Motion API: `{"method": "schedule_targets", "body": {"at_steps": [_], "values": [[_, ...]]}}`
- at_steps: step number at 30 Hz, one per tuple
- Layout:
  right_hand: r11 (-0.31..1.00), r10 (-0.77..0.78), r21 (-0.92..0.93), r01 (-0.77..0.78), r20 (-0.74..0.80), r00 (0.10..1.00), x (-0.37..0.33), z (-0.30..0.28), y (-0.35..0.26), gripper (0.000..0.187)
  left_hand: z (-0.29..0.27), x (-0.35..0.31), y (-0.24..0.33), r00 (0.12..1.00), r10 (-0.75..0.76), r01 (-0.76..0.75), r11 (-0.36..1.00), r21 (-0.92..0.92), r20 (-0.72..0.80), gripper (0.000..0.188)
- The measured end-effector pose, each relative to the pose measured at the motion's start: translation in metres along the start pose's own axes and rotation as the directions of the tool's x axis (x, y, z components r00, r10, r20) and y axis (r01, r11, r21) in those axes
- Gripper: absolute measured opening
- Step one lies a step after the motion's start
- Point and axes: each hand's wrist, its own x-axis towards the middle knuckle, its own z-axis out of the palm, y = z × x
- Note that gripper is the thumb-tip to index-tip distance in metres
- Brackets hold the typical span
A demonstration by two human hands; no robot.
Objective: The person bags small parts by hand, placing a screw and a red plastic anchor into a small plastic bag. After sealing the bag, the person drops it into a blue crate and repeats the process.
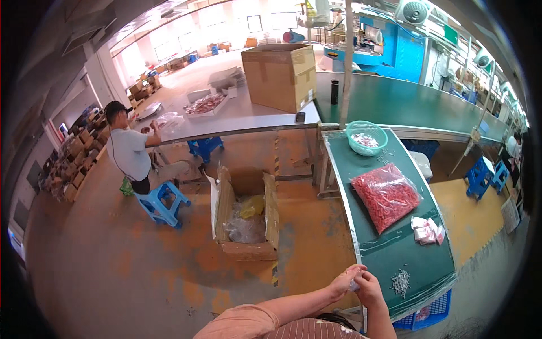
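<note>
My left hand [340,286] and my right hand [370,290] meet at the near left edge of a green-topped table [379,261]. Pinched between their closed fingers is a small clear plastic bag [354,285]; its contents are too small to make out. Right of my hands lies a loose pile of small pale screw-like pieces [401,283]. Farther up the table are several small filled packets [427,231], white and pinkish. Beyond them rests a large clear bag of red pieces [386,198]. A green plastic basket [367,139] holding small white and reddish pieces stands at the far end.
An open cardboard box [247,248] with plastic bags inside stands on the floor to the left. A person [129,150] works at the long table beside a blue stool [162,204]. A tall carton [279,79] stands there. Below my table is a blue crate [435,313].
</note>
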Motion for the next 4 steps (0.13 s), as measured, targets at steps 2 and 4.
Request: {"method": "schedule_targets", "body": {"at_steps": [2, 4], "values": [[0.996, 0.044, -0.074, -0.044, -0.008, 0.999, 0.002, 0.02, -0.002, 0.024, -0.006, -0.009, 0.009, 0.996, -0.088, 0.084, 0.992, -0.096, -0.035, 0.03], [0.989, 0.097, -0.112, -0.098, -0.01, 0.995, 0.01, 0.029, 0.003, 0.025, -0.009, -0.022, 0.022, 0.998, -0.015, 0.013, 1.0, -0.024, -0.067, 0.033]]}}
